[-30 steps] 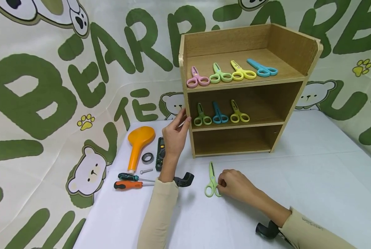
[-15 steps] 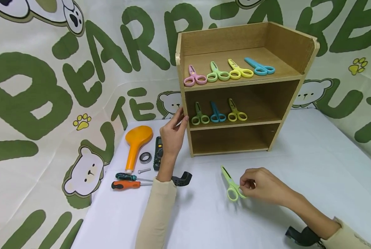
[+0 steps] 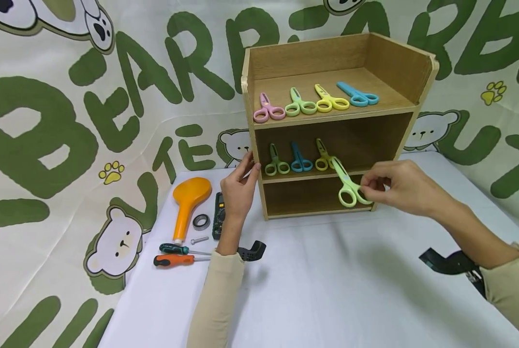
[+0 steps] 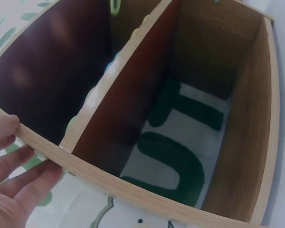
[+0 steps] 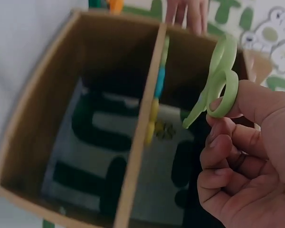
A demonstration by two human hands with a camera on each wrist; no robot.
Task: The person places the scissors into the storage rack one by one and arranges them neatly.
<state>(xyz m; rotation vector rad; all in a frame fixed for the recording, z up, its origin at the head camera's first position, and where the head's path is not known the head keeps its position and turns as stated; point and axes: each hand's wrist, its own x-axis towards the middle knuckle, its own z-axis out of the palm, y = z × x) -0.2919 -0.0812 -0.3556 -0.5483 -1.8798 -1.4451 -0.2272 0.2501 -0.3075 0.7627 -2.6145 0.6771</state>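
My right hand (image 3: 405, 186) pinches light green scissors (image 3: 348, 186) by one handle loop, blades pointing up and to the left. They hang in front of the wooden shelf (image 3: 381, 113), overlapping the edge of its middle board. In the right wrist view, thumb and finger hold the loop of the scissors (image 5: 224, 92). My left hand (image 3: 240, 191) rests on the shelf's left side panel, fingers fairly straight; in the left wrist view the fingertips touch that panel's edge (image 4: 42, 145). Green scissors (image 3: 277, 162), blue scissors (image 3: 300, 159) and yellow scissors (image 3: 321, 154) lie on the middle board.
Pink (image 3: 268, 110), green (image 3: 300, 104), yellow (image 3: 331, 100) and blue scissors (image 3: 359, 95) line the top board. Left on the white table lie an orange paddle-shaped object (image 3: 189, 203), a black ring (image 3: 201, 222), a bolt (image 3: 199, 239), two screwdrivers (image 3: 174, 260) and a multimeter (image 3: 218, 217).
My right hand has lifted the light green scissors off the table, moving them right, then up to the front of the shelf. My left hand stays on the side panel.
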